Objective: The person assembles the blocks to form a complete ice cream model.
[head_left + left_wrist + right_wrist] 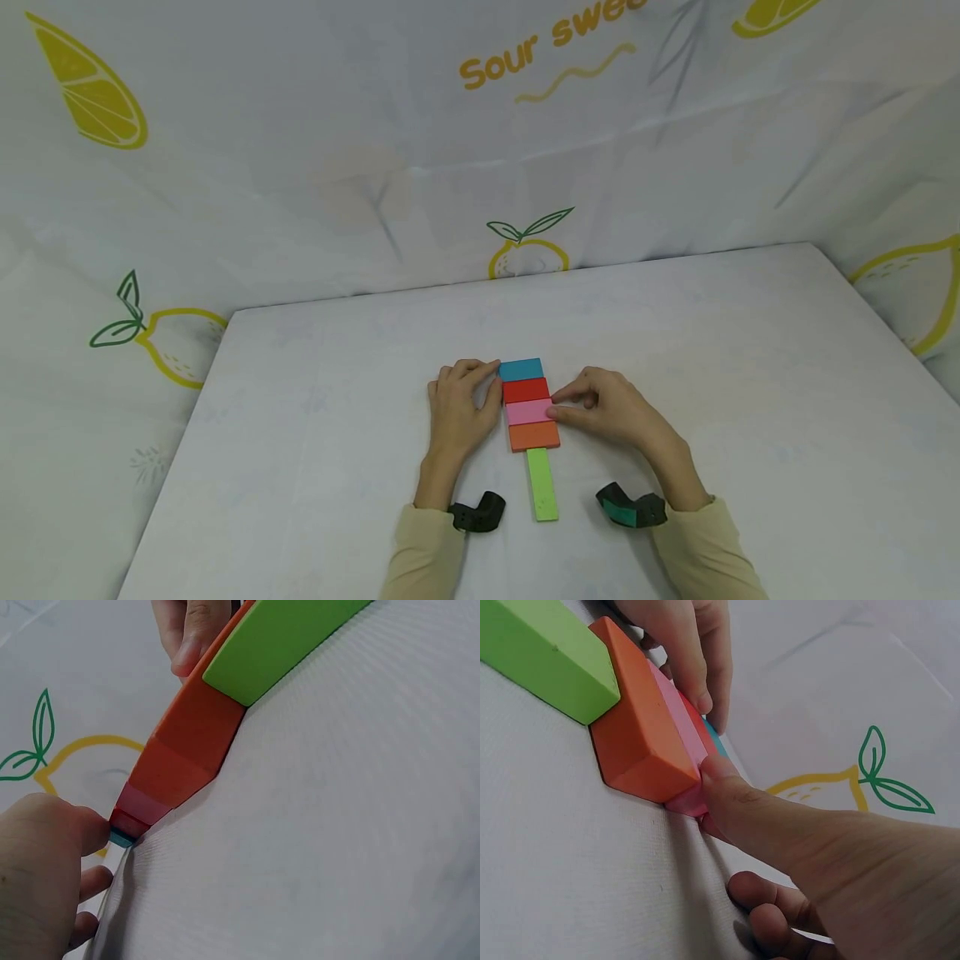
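Four flat wooden blocks lie side by side in a column on the white cloth: blue [521, 370], red [525, 390], pink [528, 412] and orange [534, 436]. From the orange block's near side a light green block [542, 485] extends lengthwise toward the person. My left hand [459, 410] rests at the column's left side, index fingertip by the blue block and thumb by the red. On the opposite side, my right hand [617, 408] touches the pink block's end with its thumb [724, 776]; its index fingertip is near the red block. The right hand's other fingers are bent.
A white cloth covers the table [322, 433]. Behind it hangs a white curtain [300, 192] printed with lemons and lettering. Dark wrist devices are worn on the left wrist [480, 512] and right wrist [632, 508], beside the green block.
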Demonstrator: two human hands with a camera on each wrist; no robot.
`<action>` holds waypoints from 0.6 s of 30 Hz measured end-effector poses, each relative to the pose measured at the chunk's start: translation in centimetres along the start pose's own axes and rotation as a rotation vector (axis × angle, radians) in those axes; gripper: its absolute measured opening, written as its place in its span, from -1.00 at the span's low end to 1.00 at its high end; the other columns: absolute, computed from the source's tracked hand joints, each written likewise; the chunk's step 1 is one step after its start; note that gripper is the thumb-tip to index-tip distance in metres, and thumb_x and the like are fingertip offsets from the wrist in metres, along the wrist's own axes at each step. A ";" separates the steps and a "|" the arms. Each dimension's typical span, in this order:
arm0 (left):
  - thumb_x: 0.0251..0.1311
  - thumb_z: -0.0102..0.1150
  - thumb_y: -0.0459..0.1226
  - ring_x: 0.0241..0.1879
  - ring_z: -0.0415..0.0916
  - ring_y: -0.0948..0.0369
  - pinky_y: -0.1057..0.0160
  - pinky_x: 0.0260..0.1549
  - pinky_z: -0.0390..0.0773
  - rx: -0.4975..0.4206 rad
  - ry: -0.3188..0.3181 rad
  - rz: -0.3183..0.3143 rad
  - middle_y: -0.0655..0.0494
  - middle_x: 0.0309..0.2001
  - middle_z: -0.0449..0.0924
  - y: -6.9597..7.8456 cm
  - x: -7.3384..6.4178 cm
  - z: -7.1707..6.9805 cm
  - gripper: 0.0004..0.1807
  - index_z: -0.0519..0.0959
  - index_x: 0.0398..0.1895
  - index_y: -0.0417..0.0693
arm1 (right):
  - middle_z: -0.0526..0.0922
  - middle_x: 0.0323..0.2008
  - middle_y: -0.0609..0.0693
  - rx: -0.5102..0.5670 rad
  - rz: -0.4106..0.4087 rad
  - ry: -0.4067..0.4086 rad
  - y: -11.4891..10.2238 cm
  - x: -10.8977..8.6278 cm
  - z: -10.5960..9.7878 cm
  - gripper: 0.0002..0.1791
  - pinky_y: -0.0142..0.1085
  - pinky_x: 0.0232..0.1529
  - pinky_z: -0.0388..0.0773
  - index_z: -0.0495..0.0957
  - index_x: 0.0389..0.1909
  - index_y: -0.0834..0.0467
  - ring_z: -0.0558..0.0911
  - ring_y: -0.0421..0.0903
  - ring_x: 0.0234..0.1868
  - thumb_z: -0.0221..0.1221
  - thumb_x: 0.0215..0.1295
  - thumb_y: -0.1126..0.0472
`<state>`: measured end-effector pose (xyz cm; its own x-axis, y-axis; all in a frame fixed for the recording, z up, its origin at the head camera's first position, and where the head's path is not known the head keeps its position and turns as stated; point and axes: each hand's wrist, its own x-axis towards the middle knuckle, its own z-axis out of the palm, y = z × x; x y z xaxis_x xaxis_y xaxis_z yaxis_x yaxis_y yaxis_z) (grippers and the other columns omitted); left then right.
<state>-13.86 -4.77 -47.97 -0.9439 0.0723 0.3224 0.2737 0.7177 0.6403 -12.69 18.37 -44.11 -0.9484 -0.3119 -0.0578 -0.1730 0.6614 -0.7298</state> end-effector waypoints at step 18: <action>0.31 0.21 -0.19 -0.05 0.54 0.06 0.07 -0.05 0.35 0.012 0.009 -0.015 0.03 -0.01 0.71 -0.3 -0.3 0.1 -0.66 0.72 0.12 0.04 | 0.59 -0.36 -0.04 0.007 -0.009 -0.002 0.3 -0.1 0.0 -0.62 -0.43 -0.35 0.41 0.73 0.04 0.22 0.45 -0.15 -0.34 0.38 0.27 0.11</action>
<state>-13.67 -4.92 -48.31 -0.9462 0.0556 0.3189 0.2574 0.7266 0.6371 -12.61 18.56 -44.29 -0.9462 -0.3193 -0.0525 -0.1799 0.6540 -0.7347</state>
